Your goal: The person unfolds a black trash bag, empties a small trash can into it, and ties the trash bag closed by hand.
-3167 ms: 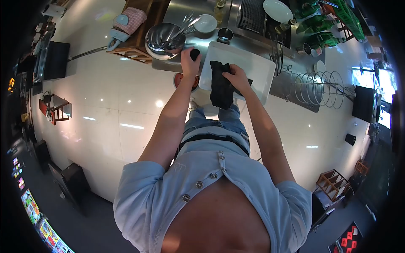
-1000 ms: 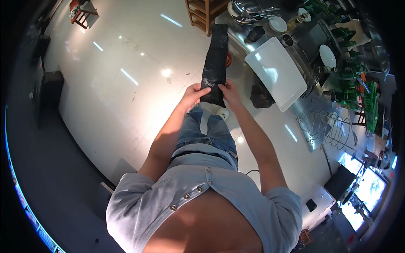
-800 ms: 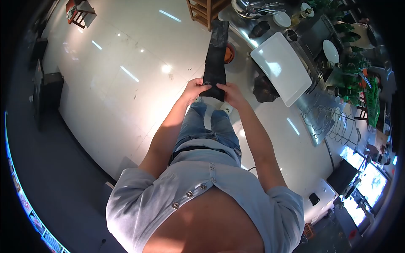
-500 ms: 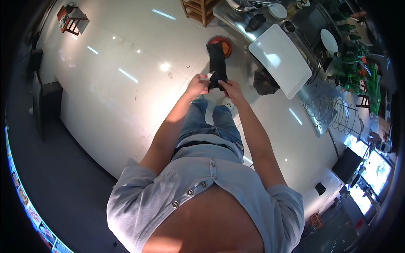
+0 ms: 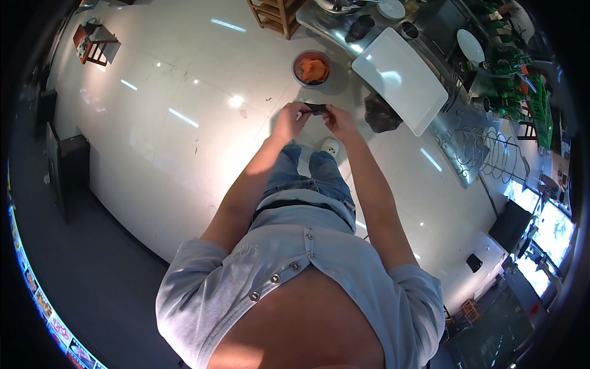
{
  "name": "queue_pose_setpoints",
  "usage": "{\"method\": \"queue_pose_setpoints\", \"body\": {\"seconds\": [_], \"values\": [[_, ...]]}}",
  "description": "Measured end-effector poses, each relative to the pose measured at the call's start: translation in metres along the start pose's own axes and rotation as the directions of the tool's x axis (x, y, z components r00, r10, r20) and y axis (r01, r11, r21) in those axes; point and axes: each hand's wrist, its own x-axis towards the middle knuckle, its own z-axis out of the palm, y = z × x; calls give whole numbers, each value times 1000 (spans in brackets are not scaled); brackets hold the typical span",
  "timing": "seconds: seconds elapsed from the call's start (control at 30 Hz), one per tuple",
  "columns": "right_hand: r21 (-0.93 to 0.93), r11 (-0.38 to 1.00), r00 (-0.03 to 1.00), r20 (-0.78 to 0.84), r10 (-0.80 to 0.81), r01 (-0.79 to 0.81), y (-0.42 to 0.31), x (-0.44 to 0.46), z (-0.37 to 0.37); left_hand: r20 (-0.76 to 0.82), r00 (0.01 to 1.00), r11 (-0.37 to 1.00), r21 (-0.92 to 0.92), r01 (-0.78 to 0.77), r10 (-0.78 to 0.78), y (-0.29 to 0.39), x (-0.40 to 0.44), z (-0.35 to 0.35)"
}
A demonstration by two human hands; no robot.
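Both of my hands hold a strip of black cloth-like material [image 5: 316, 109] in front of my thighs. My left hand [image 5: 289, 122] pinches its left end, and my right hand [image 5: 339, 121] pinches its right end. From above, only a narrow edge of the material shows; whatever hangs below it is hidden. Just beyond my hands, a round bowl [image 5: 295, 72] with orange contents stands on the floor. To the right, a white rectangular tray [image 5: 399, 81] lies over the edge of the metal counter, with a black bag [image 5: 381, 114] beneath its near side.
The metal counter [image 5: 329, 26] at upper right carries plates, dark cups and a wire rack [image 5: 491, 154]. Green bottles [image 5: 507, 58] and a green crate [image 5: 541, 112] are farther right. A wooden shelf [image 5: 276, 18] stands at the top; a chair [image 5: 92, 44] is at upper left.
The long black material, earlier stretched away from me, now shows only as a short strip between my hands. The bowl on the floor has come fully into view.
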Motion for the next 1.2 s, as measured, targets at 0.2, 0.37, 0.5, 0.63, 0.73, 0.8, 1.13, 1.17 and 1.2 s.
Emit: {"method": "queue_pose_setpoints", "body": {"seconds": [0.2, 0.37, 0.5, 0.63, 0.73, 0.8, 1.13, 1.17, 1.2], "values": [[-421, 853, 945, 29, -327, 308, -7, -24, 18, 161, 922, 847, -365, 387, -352, -15, 15, -7], [-607, 619, 840, 161, -519, 499, 7, -4, 23, 473, 767, 369, -684, 630, -433, 14, 26, -22], [-595, 673, 875, 114, -471, 440, -7, -10, 25, 547, 762, 290, -710, 642, -346, 22, 27, -28], [-515, 748, 884, 43, -466, 419, -22, -18, 23, 546, 772, 364, -681, 635, -325, 5, 31, -31], [-464, 762, 849, -39, -527, 451, -30, -23, 22, 454, 816, 404, -713, 573, -357, 0, 34, -33], [-441, 782, 859, -44, -510, 441, -35, -29, 23, 411, 817, 336, -764, 551, -404, 7, 34, -31], [-466, 733, 860, 150, -487, 496, -22, -33, 35, 355, 780, 289, -785, 548, -516, 7, 37, -13], [-427, 767, 858, 39, -512, 478, -26, -32, 30, 340, 735, 190, -824, 533, -587, 4, 39, -18], [-383, 799, 847, -74, -526, 463, -29, -32, 28, 331, 753, 185, -841, 509, -568, -3, 39, -24]]}}
